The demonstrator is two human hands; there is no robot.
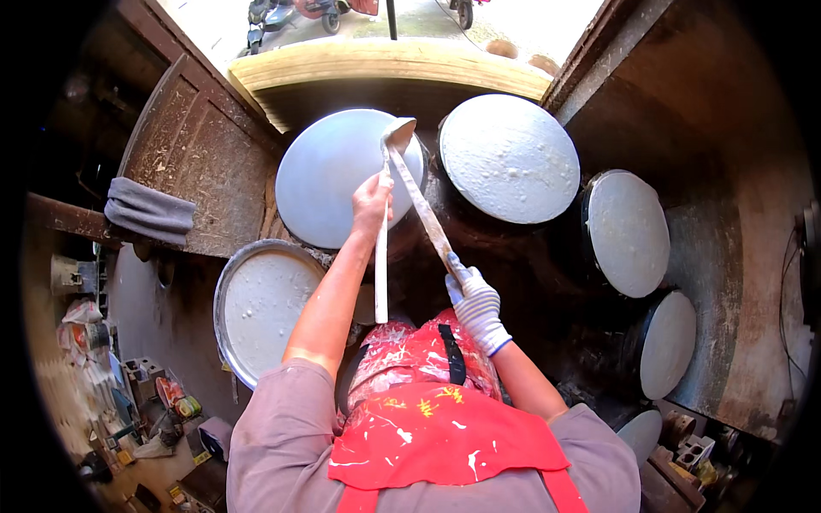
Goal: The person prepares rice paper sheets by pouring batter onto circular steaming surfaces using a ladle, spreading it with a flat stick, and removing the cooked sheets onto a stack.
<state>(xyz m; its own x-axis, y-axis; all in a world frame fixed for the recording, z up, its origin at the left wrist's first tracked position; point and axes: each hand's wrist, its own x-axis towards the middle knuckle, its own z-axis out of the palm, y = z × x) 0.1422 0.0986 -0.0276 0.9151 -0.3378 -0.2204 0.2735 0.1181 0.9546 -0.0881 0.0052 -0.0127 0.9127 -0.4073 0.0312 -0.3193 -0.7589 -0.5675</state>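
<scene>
My bare left hand (373, 204) grips a thin pale stick (381, 269) that hangs down toward my lap. In a striped knit glove, my right hand (476, 301) holds the long handle of a ladle (401, 134). The ladle's bowl and the stick's top meet or overlap above the right edge of a round, smooth white surface (333, 173). Whether stick and bowl touch, I cannot tell. Right of them is a round surface with bubbly white batter or paste (510, 160). A metal-rimmed basin of white liquid (269, 314) sits by my left forearm.
More round white-topped vessels (628, 234) curve down the right side, one lower (668, 345). A grey cloth (151, 210) hangs over a wooden board (211, 160) at left. A wooden beam (397, 61) crosses the far side, with parked scooters (330, 19) beyond it.
</scene>
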